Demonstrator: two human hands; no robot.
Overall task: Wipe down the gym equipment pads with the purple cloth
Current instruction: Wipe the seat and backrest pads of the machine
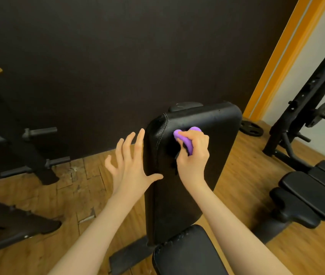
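A black padded backrest (213, 124) of a weight bench stands inclined in front of me, with the black seat pad (189, 253) below it. My right hand (193, 155) is closed around a bunched purple cloth (187, 139) and presses it against the upper part of the backrest. My left hand (130, 161) is spread, fingers apart, holding nothing. It rests along the left edge of the backrest, with its thumb touching the side.
A second black bench (308, 197) with an upright rack (314, 100) stands at right, a weight plate (251, 129) on the wood floor behind. A black rack with pegs (38, 133) is at left. A dark wall (118, 56) rises behind.
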